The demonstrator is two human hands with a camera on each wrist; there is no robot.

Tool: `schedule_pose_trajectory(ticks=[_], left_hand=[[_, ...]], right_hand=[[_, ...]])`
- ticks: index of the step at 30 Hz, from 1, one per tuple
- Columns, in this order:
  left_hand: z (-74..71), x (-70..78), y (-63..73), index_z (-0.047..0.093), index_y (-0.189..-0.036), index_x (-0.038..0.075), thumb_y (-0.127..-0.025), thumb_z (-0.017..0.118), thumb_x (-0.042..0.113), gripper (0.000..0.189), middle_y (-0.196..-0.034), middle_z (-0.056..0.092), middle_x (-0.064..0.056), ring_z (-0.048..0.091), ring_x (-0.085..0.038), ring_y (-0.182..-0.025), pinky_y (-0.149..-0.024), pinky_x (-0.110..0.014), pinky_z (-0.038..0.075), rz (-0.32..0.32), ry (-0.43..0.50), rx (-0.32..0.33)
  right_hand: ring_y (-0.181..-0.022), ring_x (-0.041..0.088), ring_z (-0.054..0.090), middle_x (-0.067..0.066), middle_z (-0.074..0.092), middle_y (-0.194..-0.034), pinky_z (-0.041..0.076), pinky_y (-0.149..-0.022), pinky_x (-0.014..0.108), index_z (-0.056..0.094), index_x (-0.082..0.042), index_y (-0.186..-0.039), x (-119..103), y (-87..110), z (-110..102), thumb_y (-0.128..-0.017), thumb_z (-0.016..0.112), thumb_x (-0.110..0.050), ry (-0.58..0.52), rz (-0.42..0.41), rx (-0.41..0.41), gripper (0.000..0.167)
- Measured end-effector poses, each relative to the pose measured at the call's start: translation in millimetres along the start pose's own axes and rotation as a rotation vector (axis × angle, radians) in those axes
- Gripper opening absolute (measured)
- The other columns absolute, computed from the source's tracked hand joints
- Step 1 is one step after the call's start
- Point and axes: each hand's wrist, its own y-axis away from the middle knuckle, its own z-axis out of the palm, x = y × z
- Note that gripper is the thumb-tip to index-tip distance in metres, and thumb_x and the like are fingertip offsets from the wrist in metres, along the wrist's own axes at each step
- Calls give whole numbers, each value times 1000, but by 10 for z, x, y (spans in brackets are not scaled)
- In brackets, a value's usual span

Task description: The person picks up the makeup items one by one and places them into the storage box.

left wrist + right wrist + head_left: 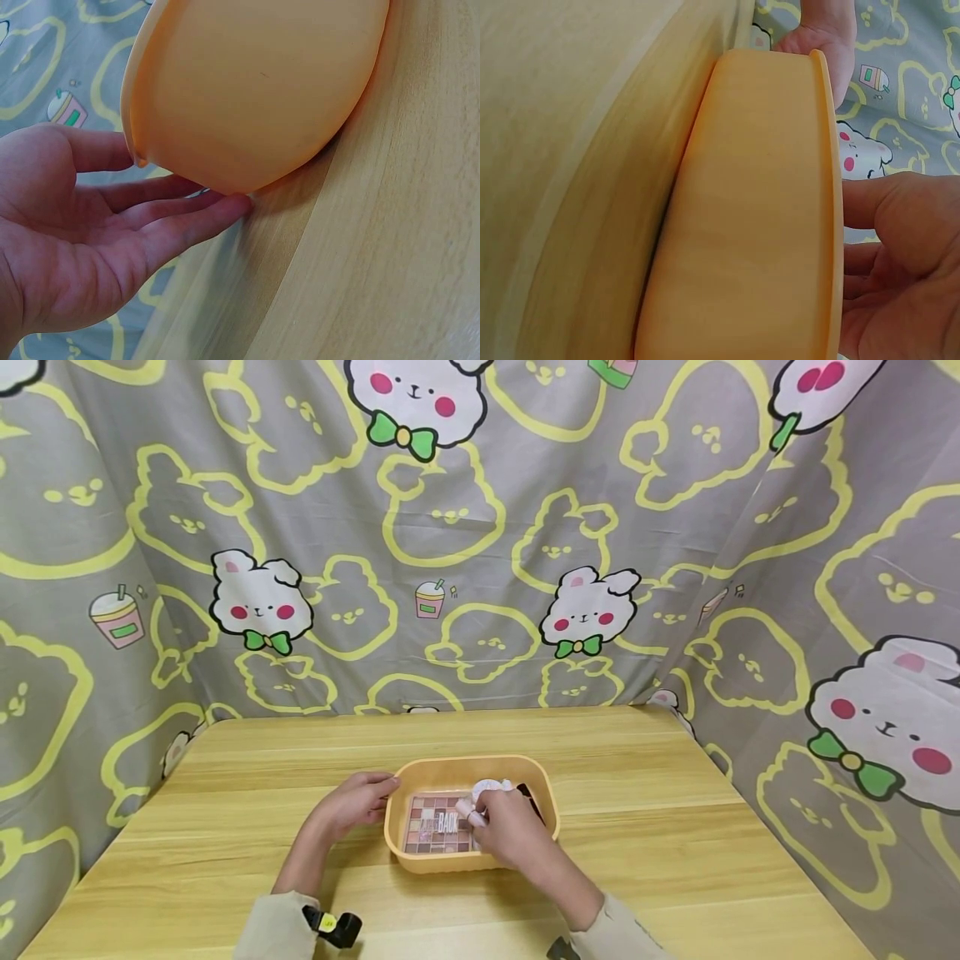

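My left hand (363, 799) holds the left end of a yellow-orange plastic basin (465, 862). In the left wrist view the thumb is at the rim, and the longer fingers (187, 225) reach under the outer wall. Over the basin's right half, my right hand (512, 827) reaches in from above and pinches a small pale pink tube (470, 812). The basin's wall hides the fingertips in the right wrist view. An eyeshadow palette (431, 827) with "BACK" lettering lies flat in the left half. Partly behind the right hand sit a white round item (489, 787) and a black item (529, 798).
The basin stands on a wood-grain table (660, 852). A grey curtain (480, 539) with cartoon rabbits hangs behind the table and along both sides. A black wrist device (337, 928) is strapped at the left sleeve.
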Motion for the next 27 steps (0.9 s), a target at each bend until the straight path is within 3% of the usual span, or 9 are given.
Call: schedule_pose_trajectory(ticks=[5, 9, 12, 20, 25, 27], left_hand=[[0, 0, 3, 37, -148, -15, -109, 46, 25, 56, -138, 57, -28, 61, -35, -124, -98, -44, 57, 5, 0, -1], [0, -2, 7, 37, -148, -15, -109, 45, 25, 56, -138, 57, -28, 61, -35, -125, -98, -45, 57, 9, -3, -4], [-1, -3, 8, 37, -148, -15, -109, 45, 25, 56, -139, 57, -28, 60, -36, -125, -98, -45, 57, 9, -2, -4], [-3, -9, -4, 35, -148, -15, -109, 44, 24, 57, -139, 56, -30, 60, -36, -126, -99, -45, 56, 11, 7, -8], [-4, -14, -10, 35, -149, -15, -109, 44, 24, 56, -139, 56, -29, 60, -36, -126, -99, -44, 56, 11, 6, -9], [-3, -14, -12, 35, -149, -15, -109, 44, 24, 56, -139, 56, -29, 60, -36, -125, -99, -44, 56, 9, 3, -7]], right_hand=[[-60, 8, 48, -9, 56, -61, 54, -91, 45, 65, -12, -67, 7, 2, 19, -82, 80, -9, 32, -17, 9, 22], [-60, 7, 50, -9, 58, -60, 47, -108, 51, 66, -13, -65, 16, -2, 43, -80, 79, -6, 53, -41, 14, 21], [-60, 7, 51, -8, 59, -59, 45, -111, 52, 66, -13, -64, 15, -1, 53, -78, 80, -5, 57, -54, 26, 22], [-60, 10, 53, -7, 60, -59, 45, -111, 53, 67, -12, -62, -15, 19, 66, -81, 82, -7, 58, -65, 63, 24], [-60, 10, 50, -8, 54, -59, 54, -100, 49, 62, -12, -62, -18, 26, 78, -84, 81, -10, 86, -51, 61, 29], [-59, 10, 48, -7, 54, -60, 58, -85, 43, 61, -12, -63, -16, 24, 80, -84, 80, -10, 96, -39, 52, 29]])
